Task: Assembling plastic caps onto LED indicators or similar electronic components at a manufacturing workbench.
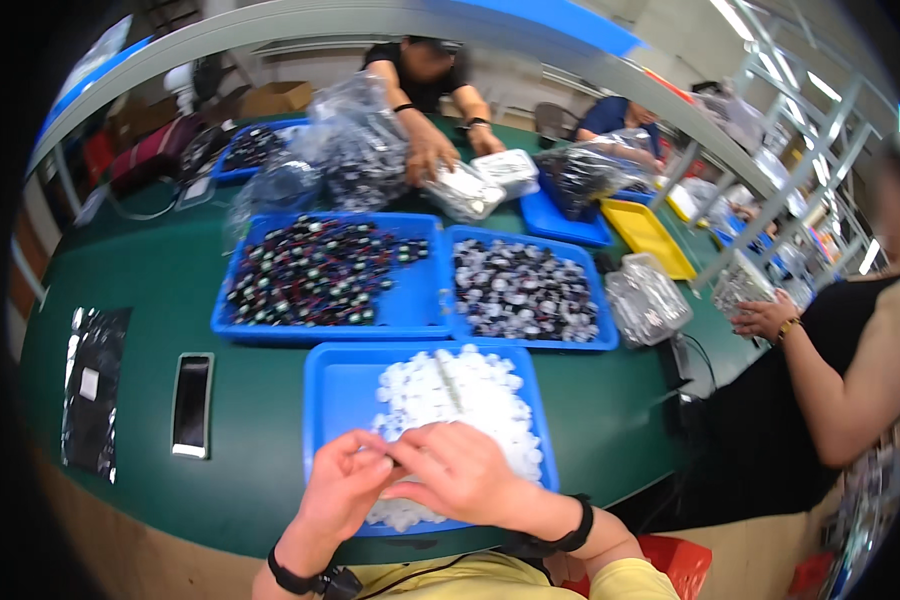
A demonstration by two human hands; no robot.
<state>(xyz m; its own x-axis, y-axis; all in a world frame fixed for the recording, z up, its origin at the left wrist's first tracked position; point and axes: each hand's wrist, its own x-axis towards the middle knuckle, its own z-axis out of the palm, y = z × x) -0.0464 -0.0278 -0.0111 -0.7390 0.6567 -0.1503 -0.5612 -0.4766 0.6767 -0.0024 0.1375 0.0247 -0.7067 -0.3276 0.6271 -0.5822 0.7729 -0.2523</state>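
Observation:
My left hand [345, 485] and my right hand [460, 472] meet over the near edge of a blue tray [338, 390] heaped with small white plastic parts [455, 395]. The fingertips of both hands pinch together around a small white part between them, mostly hidden by the fingers. Each wrist wears a black band. The pile lies just beyond my fingers and partly under my right hand.
Two more blue trays sit behind: one with dark red-and-black parts [315, 270], one with grey and black parts [520, 290]. A phone [191, 403] and a black bag [95, 385] lie left on the green table [130, 280]. One person works opposite, another at the right, with clear bags [650, 300] nearby.

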